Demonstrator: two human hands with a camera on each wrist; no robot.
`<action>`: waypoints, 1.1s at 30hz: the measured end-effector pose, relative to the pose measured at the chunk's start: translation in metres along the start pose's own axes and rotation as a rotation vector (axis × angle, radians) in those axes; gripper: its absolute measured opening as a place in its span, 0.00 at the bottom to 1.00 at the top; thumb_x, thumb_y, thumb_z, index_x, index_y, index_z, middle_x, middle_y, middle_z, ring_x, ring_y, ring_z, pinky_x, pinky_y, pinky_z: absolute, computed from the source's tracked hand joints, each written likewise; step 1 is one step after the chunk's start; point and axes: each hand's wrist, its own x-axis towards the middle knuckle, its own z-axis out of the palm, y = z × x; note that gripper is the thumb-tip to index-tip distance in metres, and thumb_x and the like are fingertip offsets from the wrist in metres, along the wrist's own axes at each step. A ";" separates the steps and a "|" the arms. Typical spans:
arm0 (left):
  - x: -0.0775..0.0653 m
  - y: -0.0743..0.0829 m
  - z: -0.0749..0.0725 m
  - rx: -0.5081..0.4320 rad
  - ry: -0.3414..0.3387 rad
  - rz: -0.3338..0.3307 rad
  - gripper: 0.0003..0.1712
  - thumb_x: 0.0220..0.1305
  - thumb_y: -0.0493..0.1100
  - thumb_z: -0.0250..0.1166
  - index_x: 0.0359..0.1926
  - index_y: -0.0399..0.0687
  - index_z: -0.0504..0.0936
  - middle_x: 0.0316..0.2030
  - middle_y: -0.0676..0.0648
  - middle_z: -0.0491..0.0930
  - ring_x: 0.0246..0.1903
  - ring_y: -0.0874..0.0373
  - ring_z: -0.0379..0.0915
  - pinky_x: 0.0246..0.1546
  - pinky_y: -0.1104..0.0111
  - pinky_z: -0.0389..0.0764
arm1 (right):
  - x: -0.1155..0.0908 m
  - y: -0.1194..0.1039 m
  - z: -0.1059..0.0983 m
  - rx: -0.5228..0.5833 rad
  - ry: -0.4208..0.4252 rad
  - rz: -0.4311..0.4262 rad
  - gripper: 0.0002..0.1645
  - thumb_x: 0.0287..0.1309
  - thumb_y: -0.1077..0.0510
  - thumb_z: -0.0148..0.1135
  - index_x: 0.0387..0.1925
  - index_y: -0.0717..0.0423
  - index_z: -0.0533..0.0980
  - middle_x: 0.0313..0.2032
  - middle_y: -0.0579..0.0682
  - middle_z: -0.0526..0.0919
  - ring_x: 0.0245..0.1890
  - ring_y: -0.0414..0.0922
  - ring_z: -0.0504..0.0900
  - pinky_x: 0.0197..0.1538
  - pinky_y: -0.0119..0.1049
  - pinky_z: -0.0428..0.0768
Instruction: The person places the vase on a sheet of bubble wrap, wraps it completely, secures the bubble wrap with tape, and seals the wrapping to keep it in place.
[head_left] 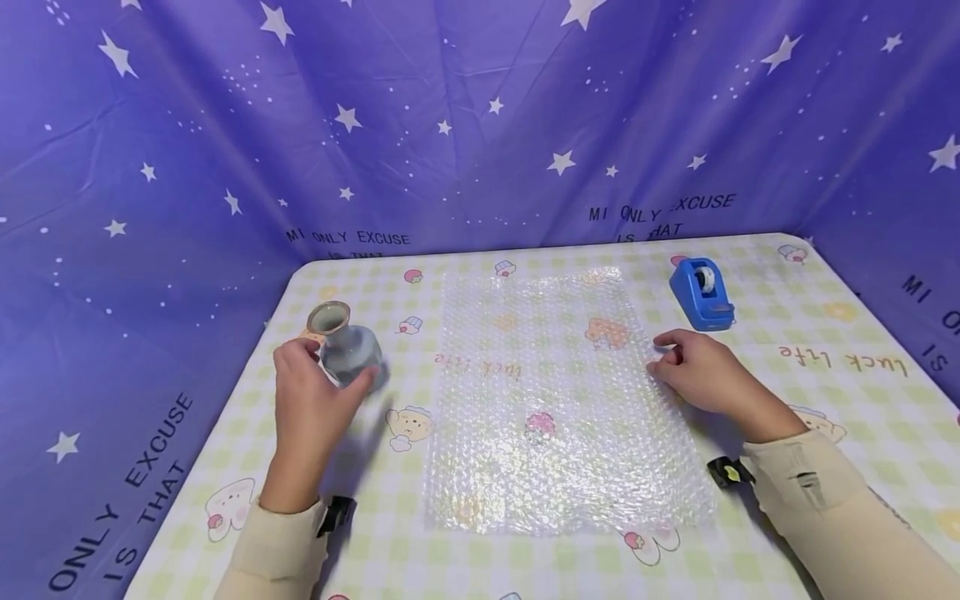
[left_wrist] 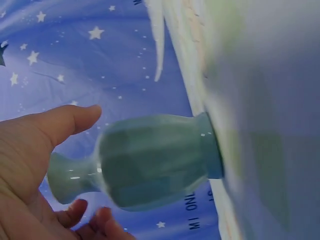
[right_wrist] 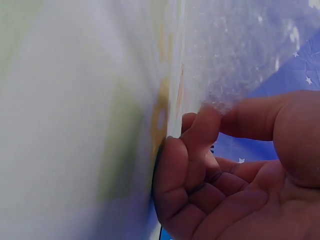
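A grey-green ceramic vase [head_left: 351, 354] with a narrow neck and brown rim stands upright at the left of the table. My left hand [head_left: 311, 408] reaches around it, thumb and fingers spread on either side. In the left wrist view, the thumb is apart from the vase [left_wrist: 155, 160], and the fingertips lie near its neck and shoulder. A clear sheet of bubble wrap [head_left: 540, 417] lies flat in the middle. My right hand [head_left: 701, 371] pinches its right edge between thumb and index finger; the right wrist view shows that bubble wrap [right_wrist: 230, 55] edge slightly lifted.
A blue tape dispenser [head_left: 701, 296] with a roll of tape stands at the back right, beyond my right hand. A checked tablecloth with cartoon prints covers the table [head_left: 795, 517]. Behind and beside it hangs a purple curtain [head_left: 465, 133] with white stars.
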 end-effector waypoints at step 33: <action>0.024 -0.018 0.009 -0.092 -0.378 -0.129 0.55 0.53 0.50 0.80 0.73 0.34 0.60 0.67 0.30 0.70 0.66 0.35 0.69 0.67 0.42 0.68 | 0.010 0.000 0.000 0.080 0.036 0.016 0.28 0.69 0.54 0.61 0.62 0.70 0.72 0.30 0.51 0.82 0.26 0.44 0.77 0.32 0.36 0.74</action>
